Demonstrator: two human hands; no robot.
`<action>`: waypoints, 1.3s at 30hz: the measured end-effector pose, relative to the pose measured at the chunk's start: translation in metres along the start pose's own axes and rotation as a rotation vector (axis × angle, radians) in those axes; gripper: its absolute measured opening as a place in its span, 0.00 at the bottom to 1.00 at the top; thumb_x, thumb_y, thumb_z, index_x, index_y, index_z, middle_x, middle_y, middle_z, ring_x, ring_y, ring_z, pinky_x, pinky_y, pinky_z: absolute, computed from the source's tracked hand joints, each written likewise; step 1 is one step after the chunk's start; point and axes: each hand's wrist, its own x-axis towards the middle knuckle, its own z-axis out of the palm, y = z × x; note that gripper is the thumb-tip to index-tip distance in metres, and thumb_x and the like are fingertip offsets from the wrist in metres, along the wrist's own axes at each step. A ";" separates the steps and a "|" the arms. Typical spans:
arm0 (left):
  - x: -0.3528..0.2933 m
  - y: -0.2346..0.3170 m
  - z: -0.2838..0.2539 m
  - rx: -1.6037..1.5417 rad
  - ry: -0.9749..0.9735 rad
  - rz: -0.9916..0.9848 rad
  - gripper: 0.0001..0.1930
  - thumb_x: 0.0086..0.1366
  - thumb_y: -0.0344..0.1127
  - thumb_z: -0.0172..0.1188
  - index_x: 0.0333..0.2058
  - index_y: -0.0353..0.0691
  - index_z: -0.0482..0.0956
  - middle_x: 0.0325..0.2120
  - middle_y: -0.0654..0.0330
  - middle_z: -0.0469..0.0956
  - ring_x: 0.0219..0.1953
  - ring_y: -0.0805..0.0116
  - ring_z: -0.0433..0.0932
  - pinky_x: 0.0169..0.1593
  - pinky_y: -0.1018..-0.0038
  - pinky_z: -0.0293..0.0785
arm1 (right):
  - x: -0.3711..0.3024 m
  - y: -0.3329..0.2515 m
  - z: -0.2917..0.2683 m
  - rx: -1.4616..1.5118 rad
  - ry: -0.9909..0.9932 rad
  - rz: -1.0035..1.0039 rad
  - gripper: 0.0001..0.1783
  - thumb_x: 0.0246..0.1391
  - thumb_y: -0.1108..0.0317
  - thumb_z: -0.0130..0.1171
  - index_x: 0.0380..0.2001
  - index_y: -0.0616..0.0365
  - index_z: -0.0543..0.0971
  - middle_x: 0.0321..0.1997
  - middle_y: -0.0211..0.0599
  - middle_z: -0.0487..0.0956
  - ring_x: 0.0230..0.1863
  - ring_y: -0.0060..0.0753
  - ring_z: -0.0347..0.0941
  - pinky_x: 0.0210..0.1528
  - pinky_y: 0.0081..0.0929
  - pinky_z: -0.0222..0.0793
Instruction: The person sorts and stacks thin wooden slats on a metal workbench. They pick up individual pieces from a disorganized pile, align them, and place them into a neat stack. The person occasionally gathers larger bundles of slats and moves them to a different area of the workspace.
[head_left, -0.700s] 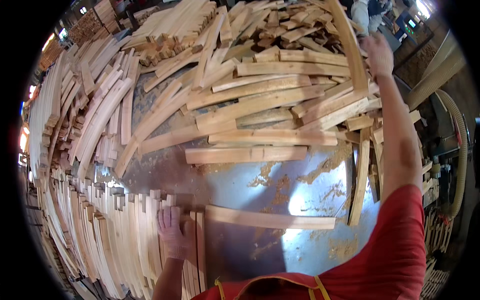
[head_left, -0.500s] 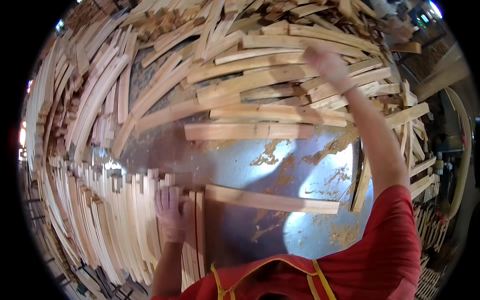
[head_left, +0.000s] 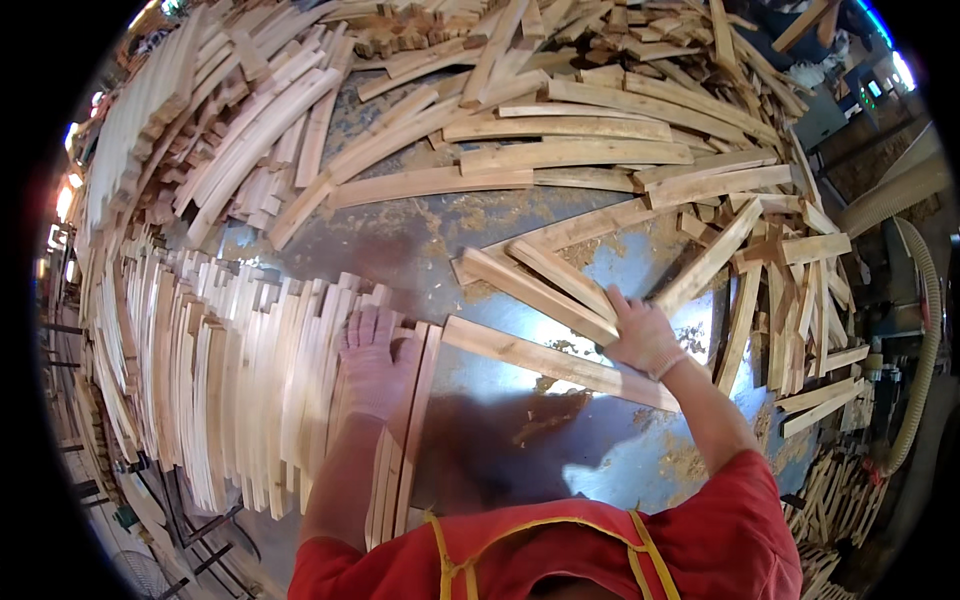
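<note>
My left hand (head_left: pixel 372 362), in a pale glove, lies on the right end of a row of wooden strips (head_left: pixel 270 385) set side by side. Its fingers are stretched out and the thumb stands apart. To the right, my gloved right hand (head_left: pixel 642 335) has its fingers over the near end of a wooden strip (head_left: pixel 540 296) that slants up to the left. A second strip (head_left: pixel 562 276) runs just beyond it, its near end also at the hand. Between my hands one more strip (head_left: pixel 555 358) lies on the metal table (head_left: pixel 480 420), its right end below my right wrist.
Many loose strips (head_left: pixel 575 155) are heaped across the far side. Stacked strips (head_left: pixel 150 110) stand at the far left. Crossed strips (head_left: pixel 790 270) pile up on the right, near a ribbed hose (head_left: pixel 925 330). Sawdust patches (head_left: pixel 690 455) cover parts of the table.
My right hand has come back from the far heap toward me, and strips now slant across the table by it. My left hand stays on the row. The view has shifted.
</note>
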 end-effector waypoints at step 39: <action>-0.097 0.019 -0.044 -0.199 -0.166 0.383 0.42 0.45 0.49 0.73 0.60 0.37 0.74 0.56 0.47 0.77 0.58 0.39 0.76 0.59 0.40 0.70 | 0.356 -0.189 -0.185 1.042 0.565 0.202 0.35 0.57 0.48 0.69 0.54 0.71 0.81 0.46 0.56 0.88 0.47 0.50 0.87 0.51 0.41 0.79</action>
